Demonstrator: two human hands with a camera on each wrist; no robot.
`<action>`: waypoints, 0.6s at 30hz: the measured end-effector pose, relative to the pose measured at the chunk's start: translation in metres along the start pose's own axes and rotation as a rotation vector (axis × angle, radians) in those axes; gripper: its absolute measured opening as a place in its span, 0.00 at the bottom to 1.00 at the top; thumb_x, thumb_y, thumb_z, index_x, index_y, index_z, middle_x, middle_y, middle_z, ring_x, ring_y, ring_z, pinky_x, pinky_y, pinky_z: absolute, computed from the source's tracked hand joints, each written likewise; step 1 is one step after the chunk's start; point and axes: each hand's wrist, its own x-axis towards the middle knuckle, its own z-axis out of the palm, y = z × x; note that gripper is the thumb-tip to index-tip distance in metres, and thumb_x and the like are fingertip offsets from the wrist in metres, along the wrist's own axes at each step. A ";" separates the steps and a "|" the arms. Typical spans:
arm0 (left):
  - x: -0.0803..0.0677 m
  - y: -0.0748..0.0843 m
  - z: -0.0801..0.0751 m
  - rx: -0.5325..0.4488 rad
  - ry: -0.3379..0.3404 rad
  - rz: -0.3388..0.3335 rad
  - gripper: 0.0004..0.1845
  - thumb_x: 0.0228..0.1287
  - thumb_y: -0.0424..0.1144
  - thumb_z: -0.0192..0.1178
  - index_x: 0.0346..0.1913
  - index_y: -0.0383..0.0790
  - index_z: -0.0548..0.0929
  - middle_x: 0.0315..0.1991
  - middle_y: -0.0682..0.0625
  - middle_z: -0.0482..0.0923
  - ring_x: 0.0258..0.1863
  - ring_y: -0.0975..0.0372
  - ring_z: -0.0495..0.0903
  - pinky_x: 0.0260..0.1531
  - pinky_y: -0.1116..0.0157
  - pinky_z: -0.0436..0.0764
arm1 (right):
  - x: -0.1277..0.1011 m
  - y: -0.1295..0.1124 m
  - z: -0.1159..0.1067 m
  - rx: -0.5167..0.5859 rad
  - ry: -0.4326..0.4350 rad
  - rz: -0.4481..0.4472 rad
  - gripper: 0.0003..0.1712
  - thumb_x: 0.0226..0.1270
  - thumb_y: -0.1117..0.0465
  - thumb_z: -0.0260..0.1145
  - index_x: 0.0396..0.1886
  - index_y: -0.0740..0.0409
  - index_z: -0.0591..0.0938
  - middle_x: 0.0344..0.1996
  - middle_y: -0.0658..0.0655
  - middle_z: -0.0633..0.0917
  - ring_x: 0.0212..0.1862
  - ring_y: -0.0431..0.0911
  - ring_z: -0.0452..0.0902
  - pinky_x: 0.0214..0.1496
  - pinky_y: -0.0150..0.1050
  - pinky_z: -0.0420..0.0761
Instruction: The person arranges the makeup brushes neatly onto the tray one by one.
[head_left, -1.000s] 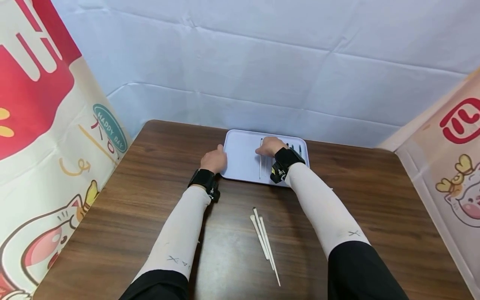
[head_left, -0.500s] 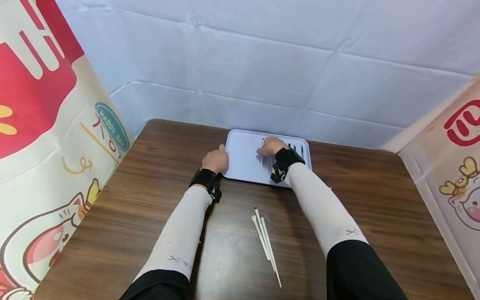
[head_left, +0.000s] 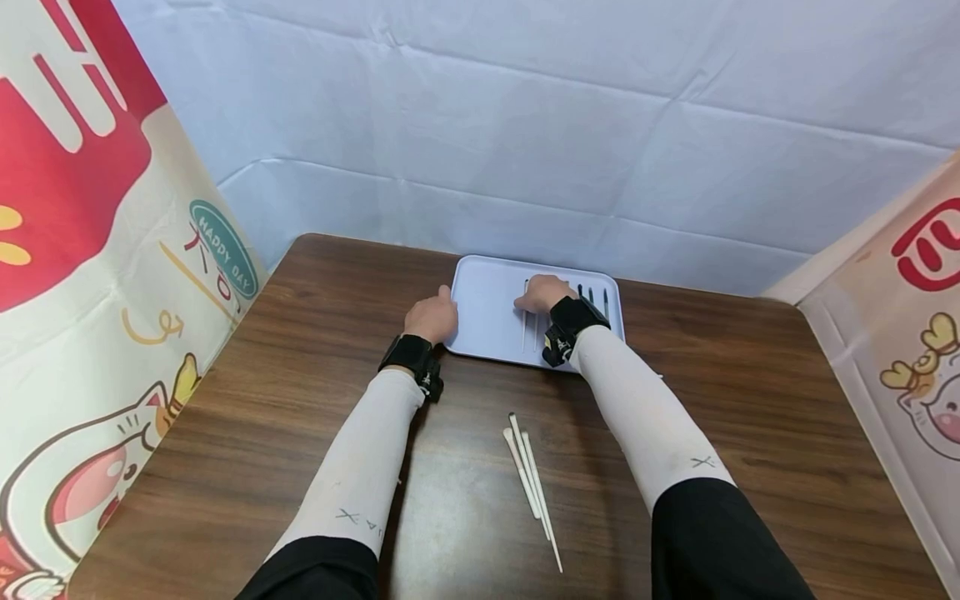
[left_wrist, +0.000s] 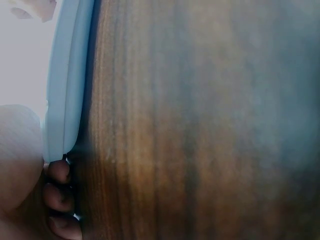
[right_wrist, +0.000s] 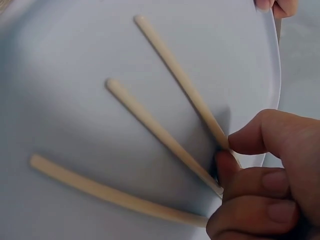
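Note:
A pale blue tray (head_left: 487, 321) lies at the table's far middle. My left hand (head_left: 432, 317) grips its left rim (left_wrist: 65, 90), with my fingertips (left_wrist: 59, 172) curled under the edge. My right hand (head_left: 542, 293) rests inside the tray with curled fingers. Its thumb and forefinger pinch the near end of one cream chopstick (right_wrist: 180, 75). Two more cream chopsticks (right_wrist: 150, 120) fan out beside it on the tray floor. Several dark sticks (head_left: 592, 295) lie along the tray's right side, partly hidden by my right wrist.
Three white chopsticks (head_left: 531, 477) lie loose on the brown wooden table (head_left: 300, 400) between my forearms. Printed cloth panels (head_left: 90, 250) stand at both sides and a white sheet (head_left: 525, 142) hangs behind the tray.
Both hands stay where they were on the tray; only the view has shifted slightly.

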 end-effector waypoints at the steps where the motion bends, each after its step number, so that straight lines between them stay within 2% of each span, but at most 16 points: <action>1: 0.000 0.000 0.000 0.000 -0.002 0.000 0.19 0.84 0.46 0.37 0.64 0.37 0.64 0.39 0.40 0.78 0.36 0.48 0.78 0.40 0.52 0.77 | 0.000 0.000 0.000 0.000 0.002 0.000 0.19 0.72 0.49 0.58 0.25 0.55 0.69 0.25 0.54 0.71 0.33 0.50 0.69 0.62 0.54 0.67; 9: 0.000 -0.001 -0.001 0.003 -0.019 -0.004 0.19 0.84 0.45 0.35 0.64 0.37 0.64 0.38 0.40 0.77 0.35 0.49 0.77 0.38 0.54 0.76 | -0.005 -0.001 -0.001 0.013 0.021 -0.012 0.19 0.73 0.49 0.58 0.27 0.57 0.70 0.26 0.54 0.71 0.33 0.50 0.69 0.62 0.55 0.66; 14: 0.000 -0.001 -0.001 -0.006 -0.011 -0.005 0.19 0.83 0.45 0.36 0.65 0.37 0.64 0.39 0.40 0.78 0.35 0.50 0.77 0.39 0.53 0.77 | -0.005 -0.001 -0.001 0.015 0.028 -0.013 0.19 0.71 0.49 0.59 0.25 0.55 0.68 0.25 0.53 0.69 0.32 0.49 0.68 0.56 0.51 0.68; 18: -0.001 -0.001 -0.002 -0.007 -0.003 -0.001 0.19 0.83 0.45 0.36 0.64 0.37 0.64 0.40 0.40 0.77 0.36 0.49 0.77 0.41 0.52 0.77 | -0.003 0.000 -0.001 0.028 0.018 -0.005 0.20 0.71 0.49 0.59 0.25 0.55 0.68 0.24 0.53 0.68 0.30 0.49 0.67 0.47 0.47 0.69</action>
